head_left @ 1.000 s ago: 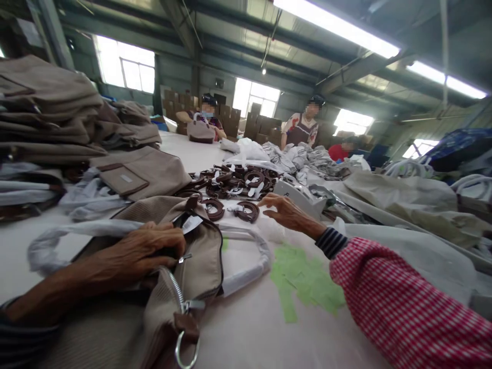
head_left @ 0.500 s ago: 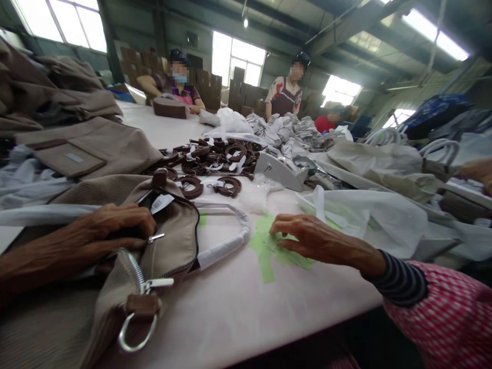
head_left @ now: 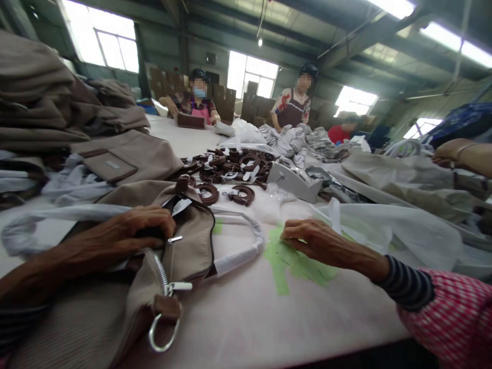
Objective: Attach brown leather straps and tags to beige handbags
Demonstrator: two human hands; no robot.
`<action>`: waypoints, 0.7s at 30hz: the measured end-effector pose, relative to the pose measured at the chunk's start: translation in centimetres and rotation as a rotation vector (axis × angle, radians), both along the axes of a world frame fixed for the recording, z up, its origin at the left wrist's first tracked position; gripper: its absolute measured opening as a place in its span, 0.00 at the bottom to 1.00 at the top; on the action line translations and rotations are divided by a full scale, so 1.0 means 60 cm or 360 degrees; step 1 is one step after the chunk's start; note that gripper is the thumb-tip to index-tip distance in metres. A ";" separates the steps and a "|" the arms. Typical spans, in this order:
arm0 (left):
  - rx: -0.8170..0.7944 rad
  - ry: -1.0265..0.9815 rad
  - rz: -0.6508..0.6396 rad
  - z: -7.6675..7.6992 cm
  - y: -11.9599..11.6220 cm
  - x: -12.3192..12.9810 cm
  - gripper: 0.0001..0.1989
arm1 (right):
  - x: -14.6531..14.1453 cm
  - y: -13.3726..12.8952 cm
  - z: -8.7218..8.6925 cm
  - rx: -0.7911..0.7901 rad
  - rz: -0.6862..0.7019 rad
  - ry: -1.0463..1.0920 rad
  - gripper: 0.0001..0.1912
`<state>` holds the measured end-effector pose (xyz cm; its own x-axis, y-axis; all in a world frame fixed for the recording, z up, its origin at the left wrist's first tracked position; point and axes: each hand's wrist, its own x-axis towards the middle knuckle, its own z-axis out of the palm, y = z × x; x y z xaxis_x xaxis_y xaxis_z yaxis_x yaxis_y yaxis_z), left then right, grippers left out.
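Bag (head_left: 142,292), tan and ribbed, lies unzipped at the left of the desk (head_left: 265,328), its opening running from near edge toward far. Left hand (head_left: 134,230) has its fingers curled into that opening (tips hidden, so a grip cannot be confirmed). A white-wrapped handle (head_left: 242,262) loops rightward from the bag, flat on the desk. Just beyond its curve lie overlapping green strips (head_left: 279,271), the longest pointing to the near edge. Right hand (head_left: 315,238) is clearly the nearer: its bent fingers point left, across that strip's length, the tips at the pile's far side; whether they pinch a piece cannot be told.

Surface, left to right: stacked tan bags (head_left: 31,102) at the left; coiled brown straps (head_left: 244,196) mid-desk; a pale dispenser (head_left: 286,179); translucent sheeting (head_left: 392,230) beside the right hand.

Room, left to right: a window (head_left: 111,41), a masked worker (head_left: 200,113) at the far edge, a worker in a dark apron (head_left: 290,110), and another person's hand (head_left: 449,149) at far right.
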<state>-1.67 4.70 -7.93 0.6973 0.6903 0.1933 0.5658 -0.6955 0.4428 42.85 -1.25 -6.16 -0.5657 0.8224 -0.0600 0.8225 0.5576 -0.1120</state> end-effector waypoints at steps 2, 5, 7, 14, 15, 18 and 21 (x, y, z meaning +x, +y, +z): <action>-0.0101 0.0053 -0.0045 0.002 -0.005 0.005 0.12 | 0.002 0.012 0.006 0.0126 -0.0166 0.0287 0.15; -0.0052 -0.0034 -0.0166 -0.004 -0.005 0.008 0.12 | -0.030 0.032 0.022 0.0168 -0.0335 0.0843 0.13; -0.0021 -0.0103 -0.0219 -0.009 -0.003 0.007 0.11 | -0.081 0.047 0.031 -0.0066 -0.0377 0.1225 0.14; 0.0081 -0.0067 -0.0148 -0.014 -0.009 0.010 0.12 | -0.305 0.111 -0.002 -0.1088 -0.0427 0.1664 0.09; 0.0096 -0.0068 -0.0139 -0.016 -0.010 0.010 0.13 | -0.323 0.120 -0.008 -0.1151 -0.0472 0.1603 0.09; 0.0165 -0.0077 -0.0118 -0.027 -0.007 0.009 0.13 | -0.351 0.142 -0.021 -0.1212 -0.0584 0.1418 0.11; 0.0304 -0.0076 -0.0104 -0.037 -0.003 0.009 0.10 | -0.364 0.155 -0.028 -0.1087 -0.0610 0.1372 0.09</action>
